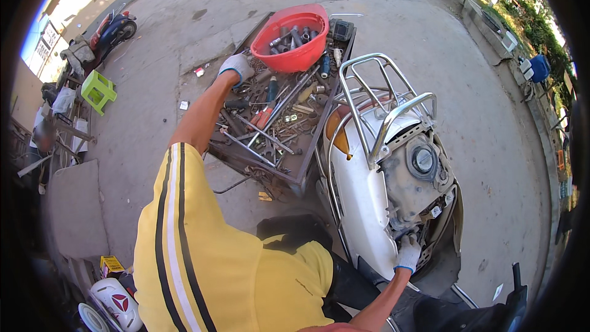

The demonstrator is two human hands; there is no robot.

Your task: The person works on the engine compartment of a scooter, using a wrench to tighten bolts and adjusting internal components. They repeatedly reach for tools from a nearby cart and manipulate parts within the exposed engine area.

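My left hand (238, 67), in a pale knit glove, reaches over the far left edge of a metal tool tray (301, 175), beside a red plastic basin (291, 60). Its fingers point down among the tools and are mostly hidden. A matching glove covers my right hand (407, 252), low in the uncovered body of a white scooter (362, 203). Those fingers are bent against dark parts below the tank; what they grip is hidden. The round fuel cap (423, 158) sits farther up the exposed body, in front of a chrome rack (386, 95).
Loose wrenches, sockets, long bars and screwdrivers crowd the tray, and sockets (294, 38) fill the basin. A green stool (98, 91) and a parked scooter (110, 37) stand at left. A white helmet (115, 298) lies lower left. A low curb (491, 34) runs along the right.
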